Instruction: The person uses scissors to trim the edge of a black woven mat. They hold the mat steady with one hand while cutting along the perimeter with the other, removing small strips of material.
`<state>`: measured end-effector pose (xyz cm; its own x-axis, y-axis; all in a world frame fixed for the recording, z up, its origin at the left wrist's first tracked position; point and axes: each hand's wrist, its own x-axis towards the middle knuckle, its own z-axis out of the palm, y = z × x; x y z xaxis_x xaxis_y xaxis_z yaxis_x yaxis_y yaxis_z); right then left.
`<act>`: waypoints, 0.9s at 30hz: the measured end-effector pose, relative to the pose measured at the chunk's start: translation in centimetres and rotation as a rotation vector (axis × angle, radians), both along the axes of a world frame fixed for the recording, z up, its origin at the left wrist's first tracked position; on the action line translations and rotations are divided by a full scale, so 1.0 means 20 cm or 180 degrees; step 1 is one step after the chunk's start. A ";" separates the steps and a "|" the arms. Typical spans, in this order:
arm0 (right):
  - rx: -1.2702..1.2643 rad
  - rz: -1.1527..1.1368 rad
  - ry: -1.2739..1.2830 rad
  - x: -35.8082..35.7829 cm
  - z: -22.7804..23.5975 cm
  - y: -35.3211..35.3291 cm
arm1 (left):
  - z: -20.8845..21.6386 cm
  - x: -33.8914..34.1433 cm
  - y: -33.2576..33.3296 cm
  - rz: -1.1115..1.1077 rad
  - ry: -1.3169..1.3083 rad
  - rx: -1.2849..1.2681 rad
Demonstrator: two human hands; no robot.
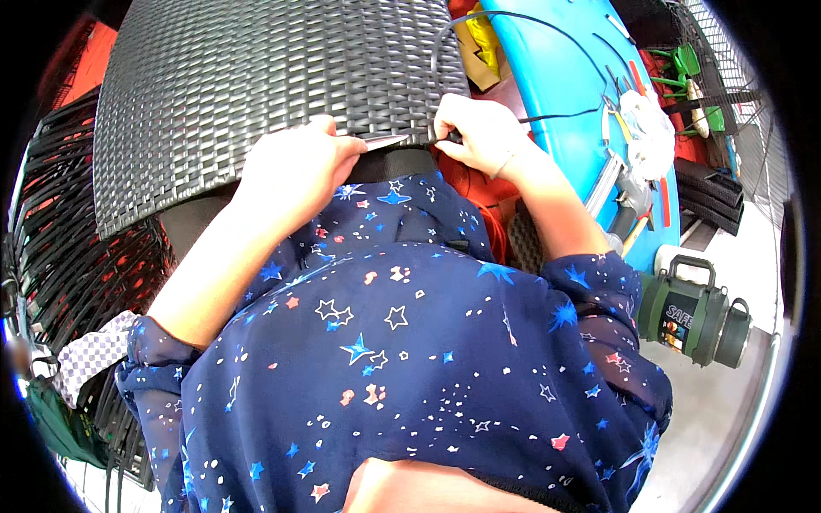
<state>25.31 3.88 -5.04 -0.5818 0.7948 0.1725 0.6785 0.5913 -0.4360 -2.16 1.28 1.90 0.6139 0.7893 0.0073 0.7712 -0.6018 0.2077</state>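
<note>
The person's left hand (295, 167) grips a pointed metal tool (386, 142), tip toward the right hand (483, 132), whose thumb and fingers pinch what looks like a dark strand (560, 116). The black woven panel (282, 77) has its edge right at the grip and spreads beyond it. Farther right of the grip, I see a blue tabletop (547, 73) strewn with tools.

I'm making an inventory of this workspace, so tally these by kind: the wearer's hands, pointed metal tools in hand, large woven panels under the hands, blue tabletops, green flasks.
Hands: 2 (left hand, right hand)
Pointed metal tool: 1
Large woven panel: 1
Blue tabletop: 1
Green flask: 1
Total: 6
</note>
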 end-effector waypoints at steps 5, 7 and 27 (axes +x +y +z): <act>-0.0901 -0.0213 0.1094 -0.01 0.09 -0.11 | -0.03 0.03 0.01 0.0065 0.0027 0.0059; -0.1210 -0.0206 0.1694 -0.06 0.10 -0.16 | -0.04 0.01 0.01 -0.0020 -0.0102 0.0082; -0.1567 -0.1200 0.1856 -0.02 -0.07 -0.20 | -0.25 -0.01 -0.03 0.0331 -0.0769 -0.0263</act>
<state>25.00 -0.04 -6.47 -0.1886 0.9806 -0.0537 0.3788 0.0222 -0.9252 -2.32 0.62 -3.07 0.5179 0.8520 0.0767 0.7500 -0.4954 0.4382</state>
